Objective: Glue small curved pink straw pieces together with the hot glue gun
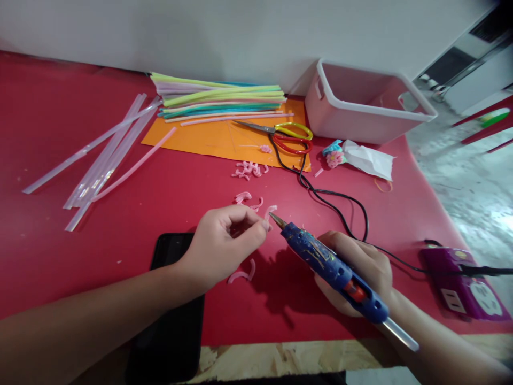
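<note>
Red tabletop (80, 262), left hand (226, 240) in pinch, right hand (371, 264) around glue gun (323, 259)

The red-topped desk (60, 256) carries clear glue sticks (107, 170), a pink pipe cleaner (138, 161), an orange sheet (192, 136), curved pink pipe-cleaner pieces (248, 170), a plastic bin (352, 120), a purple power strip (467, 286) and, across its near edge, a black smartphone (176, 326).

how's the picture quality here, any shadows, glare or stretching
In the head view, a dark shadow falls on the red tabletop between the left hand and right hand; the translucent sticks show glints; glare brightens the floor at right; the purple power strip looks stretched and soft near the edge.
</note>
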{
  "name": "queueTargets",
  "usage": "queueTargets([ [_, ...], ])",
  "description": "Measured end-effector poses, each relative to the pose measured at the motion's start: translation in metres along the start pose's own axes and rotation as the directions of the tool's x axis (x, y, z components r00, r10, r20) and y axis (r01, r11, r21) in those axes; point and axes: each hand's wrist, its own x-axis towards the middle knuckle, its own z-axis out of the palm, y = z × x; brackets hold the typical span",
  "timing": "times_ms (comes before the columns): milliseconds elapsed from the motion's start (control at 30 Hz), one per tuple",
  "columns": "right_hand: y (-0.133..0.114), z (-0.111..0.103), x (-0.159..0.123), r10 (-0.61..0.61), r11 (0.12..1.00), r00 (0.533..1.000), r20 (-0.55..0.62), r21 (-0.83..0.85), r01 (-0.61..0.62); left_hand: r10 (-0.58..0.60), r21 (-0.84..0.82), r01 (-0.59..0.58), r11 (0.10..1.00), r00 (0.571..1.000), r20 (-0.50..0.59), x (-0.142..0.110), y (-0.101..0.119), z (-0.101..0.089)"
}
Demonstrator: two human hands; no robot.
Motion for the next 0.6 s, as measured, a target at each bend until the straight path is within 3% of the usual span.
queueTargets([
  [600, -0.0056, -0.0009, 0.0043, 0.008, 1.000, 0.999, -0.053, -0.014, -0.009, -0.020, -0.032, 0.020, 0.999, 1.000, -0.002, 0.0009, 0.0024, 0.0012],
])
